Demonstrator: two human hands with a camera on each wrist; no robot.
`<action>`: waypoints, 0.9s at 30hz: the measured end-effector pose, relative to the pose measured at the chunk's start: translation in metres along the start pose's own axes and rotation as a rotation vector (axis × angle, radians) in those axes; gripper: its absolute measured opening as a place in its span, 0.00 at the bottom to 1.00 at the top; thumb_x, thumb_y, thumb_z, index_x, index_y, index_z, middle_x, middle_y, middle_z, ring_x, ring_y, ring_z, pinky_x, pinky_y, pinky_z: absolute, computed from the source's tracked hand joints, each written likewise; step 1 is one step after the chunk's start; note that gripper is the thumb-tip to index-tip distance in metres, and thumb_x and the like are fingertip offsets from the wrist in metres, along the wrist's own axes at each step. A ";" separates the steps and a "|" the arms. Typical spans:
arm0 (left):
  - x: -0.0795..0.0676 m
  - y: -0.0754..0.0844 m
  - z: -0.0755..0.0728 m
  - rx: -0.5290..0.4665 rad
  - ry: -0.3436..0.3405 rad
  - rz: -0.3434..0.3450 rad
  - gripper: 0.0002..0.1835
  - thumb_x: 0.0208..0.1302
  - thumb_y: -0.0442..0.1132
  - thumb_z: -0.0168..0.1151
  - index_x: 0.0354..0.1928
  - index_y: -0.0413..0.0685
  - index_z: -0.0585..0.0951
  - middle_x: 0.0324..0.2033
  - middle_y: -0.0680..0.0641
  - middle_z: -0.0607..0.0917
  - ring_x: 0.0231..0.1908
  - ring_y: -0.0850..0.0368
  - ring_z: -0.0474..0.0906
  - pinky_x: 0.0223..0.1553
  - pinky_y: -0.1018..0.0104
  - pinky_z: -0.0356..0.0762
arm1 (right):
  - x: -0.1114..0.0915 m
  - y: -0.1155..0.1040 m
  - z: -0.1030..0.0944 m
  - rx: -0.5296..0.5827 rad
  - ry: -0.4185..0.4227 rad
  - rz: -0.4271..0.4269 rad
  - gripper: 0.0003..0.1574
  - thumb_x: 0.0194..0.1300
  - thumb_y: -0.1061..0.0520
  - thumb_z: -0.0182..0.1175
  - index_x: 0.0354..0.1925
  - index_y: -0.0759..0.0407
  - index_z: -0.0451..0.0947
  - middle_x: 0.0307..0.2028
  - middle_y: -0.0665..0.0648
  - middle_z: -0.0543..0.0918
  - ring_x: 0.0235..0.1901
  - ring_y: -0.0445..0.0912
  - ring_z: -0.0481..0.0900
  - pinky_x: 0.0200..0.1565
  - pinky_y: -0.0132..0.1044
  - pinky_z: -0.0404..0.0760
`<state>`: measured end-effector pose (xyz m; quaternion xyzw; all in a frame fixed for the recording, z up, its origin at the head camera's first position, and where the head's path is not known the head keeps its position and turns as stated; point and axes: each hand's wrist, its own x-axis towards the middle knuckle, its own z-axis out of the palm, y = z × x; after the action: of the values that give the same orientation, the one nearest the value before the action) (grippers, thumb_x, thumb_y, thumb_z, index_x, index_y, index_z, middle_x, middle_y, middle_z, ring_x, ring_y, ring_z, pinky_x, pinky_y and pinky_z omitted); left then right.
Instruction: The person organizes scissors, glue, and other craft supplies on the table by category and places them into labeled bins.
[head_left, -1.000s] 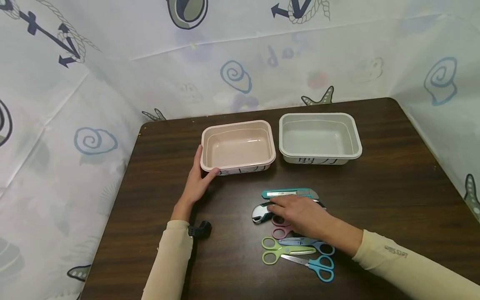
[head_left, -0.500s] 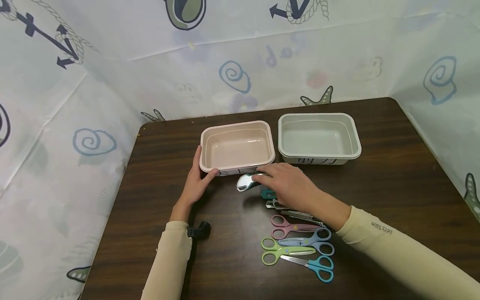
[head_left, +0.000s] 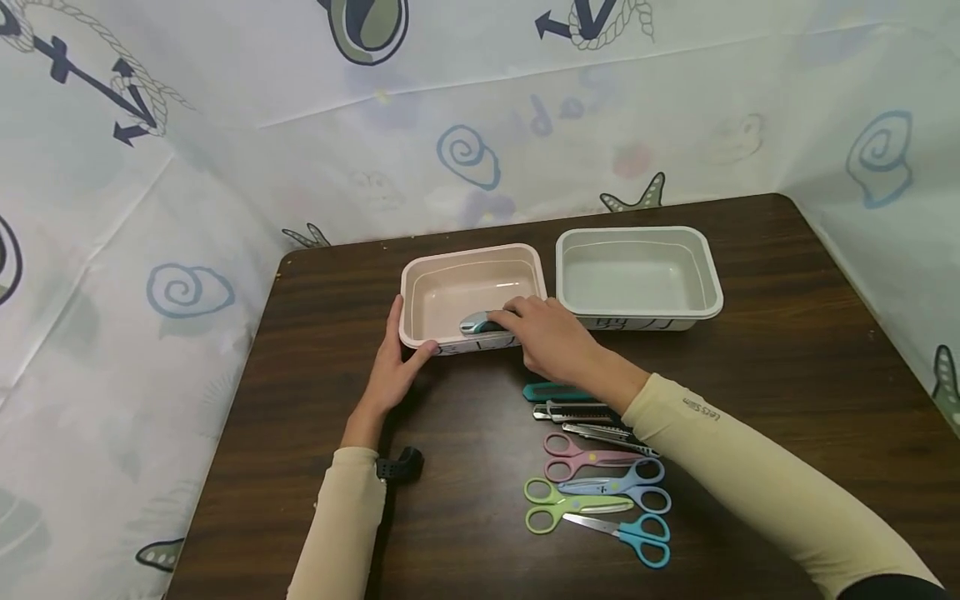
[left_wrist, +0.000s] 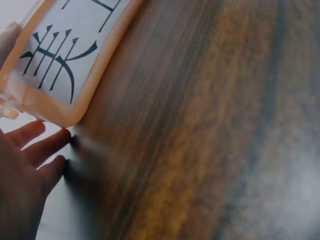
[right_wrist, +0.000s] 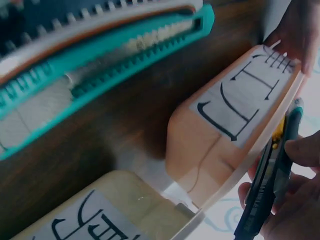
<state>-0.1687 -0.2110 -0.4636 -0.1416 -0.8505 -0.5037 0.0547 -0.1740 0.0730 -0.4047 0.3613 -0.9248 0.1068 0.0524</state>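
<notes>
At the near left corner of the pink plastic box, my left hand spreads its thumb along the front and its fingers against the end. The left wrist view shows these fingers fairly straight. My right hand holds a utility knife with a silvery end and dark body over the box's front part. In the right wrist view, thumb and fingers pinch the knife beside the rim. Whether it touches the box floor I cannot tell.
A pale green box stands right of the pink one. Toward me lie a teal cutter, slim cutters, and pink, light blue, green and bright blue scissors. The right forearm partly covers the cutters.
My right hand has lifted the utility knife from the row of tools and carried it away from me and left, into the pink box's opening. The left hand stays at the box.
</notes>
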 end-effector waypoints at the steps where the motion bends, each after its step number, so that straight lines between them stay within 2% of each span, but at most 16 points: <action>1: 0.000 0.000 0.000 0.000 -0.002 -0.003 0.49 0.64 0.36 0.66 0.78 0.43 0.45 0.74 0.37 0.54 0.68 0.38 0.59 0.65 0.39 0.54 | 0.003 0.001 0.001 -0.003 -0.013 0.006 0.33 0.61 0.66 0.54 0.65 0.53 0.72 0.55 0.58 0.77 0.53 0.52 0.74 0.49 0.48 0.73; 4: 0.002 0.000 0.003 -0.002 -0.013 0.001 0.49 0.64 0.36 0.66 0.78 0.43 0.45 0.74 0.36 0.54 0.69 0.39 0.59 0.65 0.40 0.54 | 0.010 0.005 0.002 0.005 -0.049 0.022 0.32 0.61 0.65 0.55 0.64 0.54 0.74 0.53 0.58 0.78 0.52 0.53 0.74 0.51 0.50 0.72; 9: 0.004 0.001 0.005 0.002 -0.019 -0.006 0.49 0.65 0.37 0.66 0.78 0.45 0.44 0.74 0.36 0.55 0.68 0.38 0.59 0.64 0.39 0.55 | 0.023 0.013 0.005 0.123 -0.110 -0.009 0.30 0.62 0.67 0.50 0.61 0.55 0.77 0.52 0.60 0.80 0.53 0.55 0.75 0.54 0.51 0.72; 13: 0.003 0.002 0.003 0.010 -0.012 -0.019 0.49 0.65 0.37 0.65 0.78 0.46 0.44 0.74 0.36 0.55 0.68 0.37 0.60 0.64 0.39 0.55 | 0.037 0.014 0.005 0.191 -0.171 -0.043 0.30 0.63 0.69 0.47 0.61 0.56 0.76 0.51 0.60 0.81 0.53 0.54 0.77 0.55 0.50 0.72; 17: 0.001 0.000 0.002 0.013 -0.008 -0.020 0.48 0.66 0.36 0.64 0.78 0.45 0.44 0.73 0.35 0.55 0.67 0.35 0.61 0.64 0.38 0.56 | 0.047 0.012 0.005 0.223 -0.247 -0.041 0.31 0.63 0.68 0.44 0.62 0.56 0.75 0.53 0.59 0.81 0.53 0.53 0.77 0.56 0.48 0.72; 21: 0.003 -0.019 0.003 0.010 -0.002 -0.014 0.48 0.66 0.37 0.64 0.78 0.50 0.43 0.74 0.37 0.55 0.66 0.36 0.62 0.63 0.37 0.56 | 0.056 0.011 0.006 0.274 -0.301 -0.008 0.31 0.64 0.67 0.44 0.62 0.55 0.77 0.55 0.57 0.81 0.52 0.50 0.78 0.55 0.46 0.72; 24: 0.004 -0.035 0.004 0.017 0.009 -0.017 0.49 0.67 0.40 0.64 0.79 0.58 0.42 0.75 0.44 0.55 0.67 0.41 0.62 0.64 0.39 0.56 | 0.062 0.010 0.006 0.334 -0.323 0.006 0.29 0.65 0.67 0.43 0.60 0.57 0.78 0.56 0.56 0.81 0.51 0.50 0.78 0.55 0.44 0.72; 27: 0.004 -0.040 0.005 0.031 0.018 -0.017 0.49 0.66 0.45 0.65 0.78 0.65 0.42 0.75 0.49 0.55 0.67 0.47 0.62 0.65 0.42 0.56 | 0.066 0.010 0.005 0.376 -0.344 0.012 0.28 0.66 0.68 0.42 0.59 0.60 0.78 0.56 0.58 0.81 0.51 0.50 0.77 0.57 0.43 0.70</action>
<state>-0.1844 -0.2240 -0.4984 -0.1291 -0.8589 -0.4919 0.0603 -0.2297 0.0354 -0.3994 0.3721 -0.8861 0.2143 -0.1744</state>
